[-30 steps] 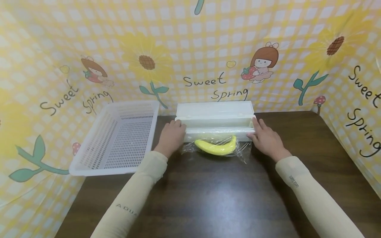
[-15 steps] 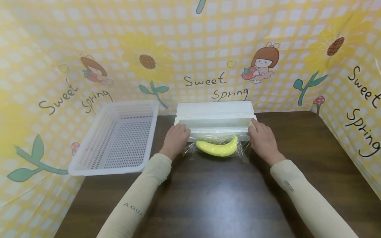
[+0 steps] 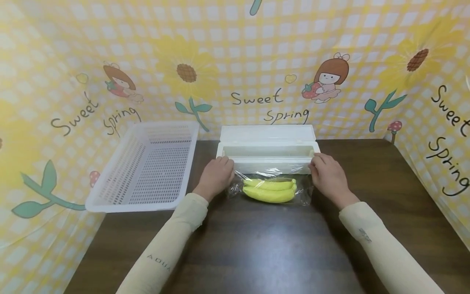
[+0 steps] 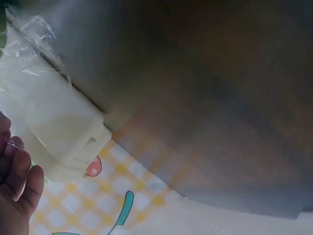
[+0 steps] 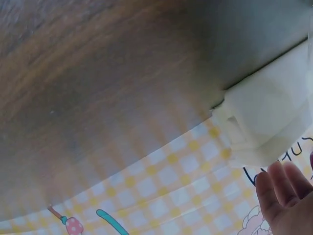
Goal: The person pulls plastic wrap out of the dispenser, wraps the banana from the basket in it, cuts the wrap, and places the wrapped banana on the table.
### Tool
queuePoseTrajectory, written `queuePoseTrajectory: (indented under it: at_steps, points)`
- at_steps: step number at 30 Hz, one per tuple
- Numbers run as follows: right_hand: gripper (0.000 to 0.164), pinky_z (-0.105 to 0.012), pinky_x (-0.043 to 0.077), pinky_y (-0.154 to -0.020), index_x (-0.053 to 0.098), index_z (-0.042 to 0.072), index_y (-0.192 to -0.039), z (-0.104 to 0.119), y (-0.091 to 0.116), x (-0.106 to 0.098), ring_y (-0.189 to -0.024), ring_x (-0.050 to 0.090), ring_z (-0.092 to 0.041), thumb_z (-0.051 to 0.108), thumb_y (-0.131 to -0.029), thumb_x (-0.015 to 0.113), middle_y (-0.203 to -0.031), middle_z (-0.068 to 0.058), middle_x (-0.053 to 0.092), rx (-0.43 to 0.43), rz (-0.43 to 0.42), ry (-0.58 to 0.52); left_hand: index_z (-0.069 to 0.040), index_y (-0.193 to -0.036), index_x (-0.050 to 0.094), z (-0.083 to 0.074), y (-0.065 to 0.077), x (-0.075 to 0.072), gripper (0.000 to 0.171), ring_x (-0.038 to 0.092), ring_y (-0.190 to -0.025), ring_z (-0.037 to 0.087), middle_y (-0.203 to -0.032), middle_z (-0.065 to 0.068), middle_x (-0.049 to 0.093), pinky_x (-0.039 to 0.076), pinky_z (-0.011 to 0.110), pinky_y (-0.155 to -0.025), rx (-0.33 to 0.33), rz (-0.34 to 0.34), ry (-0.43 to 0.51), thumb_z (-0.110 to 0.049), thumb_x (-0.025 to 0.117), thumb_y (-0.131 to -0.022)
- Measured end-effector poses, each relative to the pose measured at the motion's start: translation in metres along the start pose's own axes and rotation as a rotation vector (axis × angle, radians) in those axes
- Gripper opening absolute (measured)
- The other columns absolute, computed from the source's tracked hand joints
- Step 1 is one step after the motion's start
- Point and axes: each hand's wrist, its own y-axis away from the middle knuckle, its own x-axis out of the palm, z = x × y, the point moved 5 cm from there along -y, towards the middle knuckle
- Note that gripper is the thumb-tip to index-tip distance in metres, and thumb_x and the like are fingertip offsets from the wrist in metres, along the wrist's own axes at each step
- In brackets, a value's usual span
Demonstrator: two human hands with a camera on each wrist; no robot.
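In the head view, two joined yellow bananas lie on the table, wrapped in clear cling film. Behind them stands a long white cling film dispenser box, its lid tipped back. At the box's left front corner, my left hand pinches the film's edge; a bit of film shows between its fingertips in the left wrist view. My right hand pinches the film by the right front corner, fingers curled. In the right wrist view its thumb is mostly cut off by the frame.
A white plastic basket with slotted walls stands left of the box, near my left forearm. The brown wooden table ends at a yellow checked cloth hung behind and at both sides.
The wrapped bananas have rolled toward me, so two now show instead of one. My right hand has moved from the box's end to its front corner; the left has shifted slightly.
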Motion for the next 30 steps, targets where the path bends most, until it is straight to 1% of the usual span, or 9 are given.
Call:
queuePoseTrajectory:
  at_steps: [4, 7, 10, 14, 17, 19, 22, 26, 30]
  points:
    - [0.019, -0.050, 0.048, -0.063, 0.055, 0.004, -0.087, 0.004, -0.001, -0.005, -0.079, 0.058, -0.038, -0.003, -0.085, 0.073, -0.088, -0.014, 0.061, 0.050, 0.024, -0.029, -0.009, -0.082, 0.056, 0.003, 0.007, -0.005, 0.014, 0.055, -0.075, 0.026, -0.078, 0.004, 0.053, 0.050, 0.041, -0.068, -0.035, 0.003, 0.087, -0.010, 0.057, -0.095]
    - [0.017, -0.049, 0.048, -0.064, 0.058, 0.004, -0.089, 0.009, -0.001, -0.012, -0.080, 0.059, -0.035, -0.004, -0.085, 0.072, -0.088, -0.012, 0.063, 0.090, 0.048, -0.052, -0.010, -0.083, 0.059, 0.005, 0.011, -0.009, 0.011, 0.058, -0.076, 0.023, -0.078, 0.001, 0.056, 0.051, 0.041, -0.072, -0.068, 0.018, 0.151, -0.010, 0.059, -0.094]
    - [0.015, -0.047, 0.048, -0.065, 0.060, 0.004, -0.091, 0.015, 0.000, -0.020, -0.080, 0.057, -0.031, -0.005, -0.085, 0.072, -0.087, -0.011, 0.063, 0.114, 0.073, -0.074, -0.013, -0.082, 0.059, 0.006, 0.015, -0.012, 0.011, 0.056, -0.071, 0.019, -0.076, -0.002, 0.056, 0.050, 0.037, -0.068, -0.105, 0.050, 0.229, -0.008, 0.061, -0.092]
    - [0.015, -0.048, 0.050, -0.070, 0.063, 0.002, -0.094, 0.024, 0.002, -0.028, -0.082, 0.059, -0.031, -0.005, -0.085, 0.073, -0.089, -0.012, 0.065, 0.105, 0.078, -0.113, -0.016, -0.080, 0.056, 0.004, 0.024, -0.020, 0.017, 0.052, -0.068, 0.016, -0.075, -0.004, 0.054, 0.046, 0.034, -0.061, -0.152, 0.088, 0.336, -0.006, 0.064, -0.091]
    - [0.015, -0.051, 0.051, -0.074, 0.065, 0.002, -0.095, 0.030, 0.007, -0.035, -0.087, 0.062, -0.033, -0.005, -0.085, 0.074, -0.095, -0.014, 0.067, 0.088, 0.083, -0.140, -0.015, -0.087, 0.059, -0.001, 0.031, -0.026, 0.012, 0.054, -0.074, 0.017, -0.081, -0.003, 0.056, 0.048, 0.035, -0.065, -0.147, 0.109, 0.373, -0.005, 0.065, -0.092]
    - [0.016, -0.052, 0.052, -0.076, 0.066, 0.002, -0.095, 0.033, 0.012, -0.039, -0.091, 0.063, -0.034, -0.005, -0.084, 0.075, -0.099, -0.015, 0.068, 0.077, 0.095, -0.145, -0.012, -0.098, 0.065, -0.005, 0.034, -0.028, 0.009, 0.057, -0.079, 0.019, -0.086, -0.001, 0.061, 0.050, 0.037, -0.069, -0.115, 0.113, 0.368, -0.005, 0.063, -0.094]
    - [0.017, -0.053, 0.052, -0.078, 0.065, 0.003, -0.094, 0.037, 0.021, -0.046, -0.096, 0.064, -0.036, -0.006, -0.082, 0.074, -0.104, -0.017, 0.068, 0.022, 0.108, -0.136, -0.011, -0.112, 0.069, -0.011, 0.039, -0.029, 0.018, 0.062, -0.085, 0.022, -0.094, 0.001, 0.067, 0.052, 0.039, -0.076, -0.043, 0.092, 0.319, -0.005, 0.064, -0.095]
    - [0.014, -0.056, 0.053, -0.076, 0.064, 0.003, -0.096, 0.045, 0.034, -0.045, -0.097, 0.064, -0.041, -0.003, -0.084, 0.067, -0.109, -0.021, 0.067, -0.155, 0.119, -0.082, -0.010, -0.108, 0.070, -0.021, 0.049, -0.026, 0.017, 0.061, -0.087, 0.025, -0.095, 0.005, 0.066, 0.051, 0.039, -0.076, 0.108, 0.076, 0.161, -0.006, 0.070, -0.091]
    - [0.014, -0.057, 0.052, -0.075, 0.060, 0.004, -0.096, 0.052, 0.048, -0.030, -0.096, 0.063, -0.044, -0.001, -0.082, 0.058, -0.111, -0.025, 0.064, -0.318, 0.186, 0.022, -0.011, -0.105, 0.067, -0.034, 0.060, -0.018, 0.019, 0.061, -0.093, 0.025, -0.098, 0.006, 0.065, 0.050, 0.038, -0.078, 0.269, 0.111, -0.003, -0.005, 0.074, -0.088]
